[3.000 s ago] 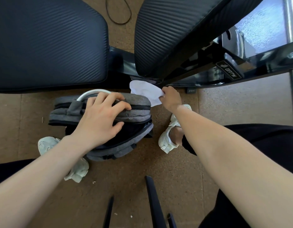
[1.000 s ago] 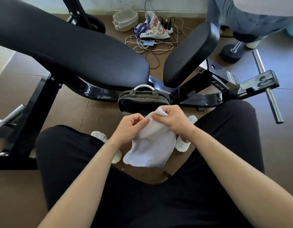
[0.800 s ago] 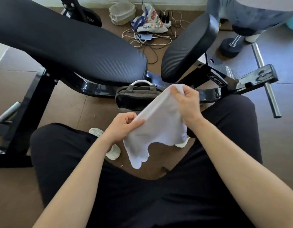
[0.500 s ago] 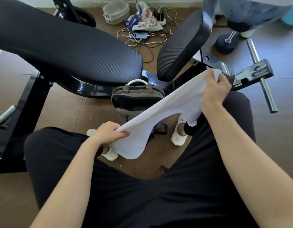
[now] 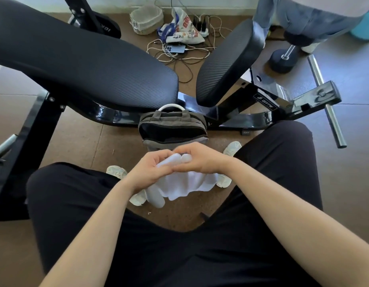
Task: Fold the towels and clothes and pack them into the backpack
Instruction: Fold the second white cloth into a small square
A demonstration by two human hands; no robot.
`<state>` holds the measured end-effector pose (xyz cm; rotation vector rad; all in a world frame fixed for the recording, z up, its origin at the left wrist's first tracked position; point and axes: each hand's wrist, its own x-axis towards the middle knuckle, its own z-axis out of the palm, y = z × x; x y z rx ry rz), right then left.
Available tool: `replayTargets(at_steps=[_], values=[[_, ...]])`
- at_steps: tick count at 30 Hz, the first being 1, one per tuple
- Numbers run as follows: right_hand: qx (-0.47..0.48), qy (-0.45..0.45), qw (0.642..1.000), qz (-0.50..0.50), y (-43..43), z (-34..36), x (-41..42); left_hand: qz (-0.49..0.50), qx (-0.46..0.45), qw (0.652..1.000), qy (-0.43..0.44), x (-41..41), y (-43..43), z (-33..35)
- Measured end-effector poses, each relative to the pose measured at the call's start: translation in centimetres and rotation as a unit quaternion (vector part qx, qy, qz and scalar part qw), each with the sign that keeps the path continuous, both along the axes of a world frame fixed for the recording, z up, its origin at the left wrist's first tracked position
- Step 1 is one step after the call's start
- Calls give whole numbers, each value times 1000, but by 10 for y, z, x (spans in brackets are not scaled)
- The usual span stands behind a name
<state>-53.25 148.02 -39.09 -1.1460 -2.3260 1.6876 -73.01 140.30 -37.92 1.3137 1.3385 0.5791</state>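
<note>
A white towel (image 5: 183, 185) hangs doubled between my knees, its folded top edge pinched where my two hands meet. My left hand (image 5: 151, 169) grips it from the left and my right hand (image 5: 197, 158) from the right, fingertips touching. The grey backpack (image 5: 173, 129) stands upright on the floor just beyond my hands, its top zip open and the dark inside showing, a white handle loop at its back. The towel's lower part covers part of my shoes.
A black weight bench spans the view: long pad (image 5: 82, 65) at left, short pad (image 5: 227, 61) at right, frame (image 5: 262, 119) behind the backpack. Cables, a phone (image 5: 176, 48) and a printed bag (image 5: 183, 30) lie on the floor beyond. Another person's legs (image 5: 303, 19) stand top right beside a dumbbell (image 5: 283, 59).
The towel was stretched wide between my hands half a second ago; my right hand has come down and left to meet my left hand, doubling the towel over.
</note>
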Motion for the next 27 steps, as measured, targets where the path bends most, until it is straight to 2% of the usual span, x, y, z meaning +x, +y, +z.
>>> replayTargets(at_steps=[4,7,10,16,19,21,24,27], values=[[15,-23,999,-38,6,3,3,48,-10,999,0,-13,1,-3],[65,-15,985,-160,16,1,11,85,-8,996,29,-23,2,-8],[75,-24,965,-251,25,-1,21,110,-2,993,47,-30,3,-9],[78,-46,946,-312,32,0,41,76,-30,992,94,-37,6,-19],[63,-36,941,-330,29,1,42,114,-34,985,121,-36,8,-26],[42,-12,942,-332,24,3,40,163,-51,983,70,-34,9,-23],[-1,57,935,-349,18,7,35,199,-84,973,-83,-25,9,-10],[-36,128,924,-359,11,9,30,201,-130,949,-206,-14,7,-8]])
